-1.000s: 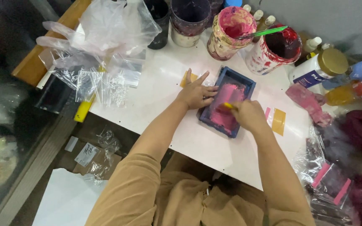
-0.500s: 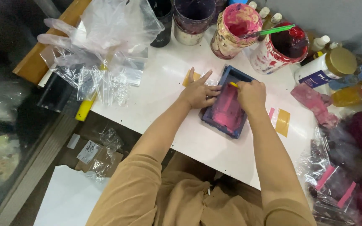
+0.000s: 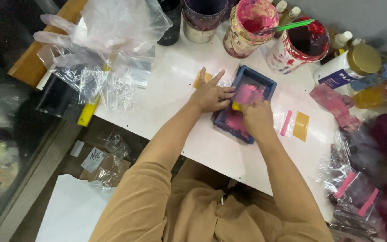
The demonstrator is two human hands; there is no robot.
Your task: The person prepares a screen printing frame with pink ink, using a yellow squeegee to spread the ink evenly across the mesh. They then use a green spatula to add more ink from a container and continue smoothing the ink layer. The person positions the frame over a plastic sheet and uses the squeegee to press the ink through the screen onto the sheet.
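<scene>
Head cam: left hand [image 3: 209,95] lies flat, fingers spread, on the blue frame's [image 3: 245,103] left edge mid-table; right hand [image 3: 257,117] is closed around a yellow-handled tool [image 3: 237,106] over pink paint inside it.

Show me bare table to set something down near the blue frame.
Free: white table between the plastic bags and left hand; also the near edge below the blue frame. Crowded: paint tubs behind, bottles and strips to the right.

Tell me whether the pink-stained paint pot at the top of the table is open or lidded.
Open. The pink-stained paint pot has no lid; its round mouth faces up, pink inside, with a green stick lying across toward the neighbouring red pot.
</scene>
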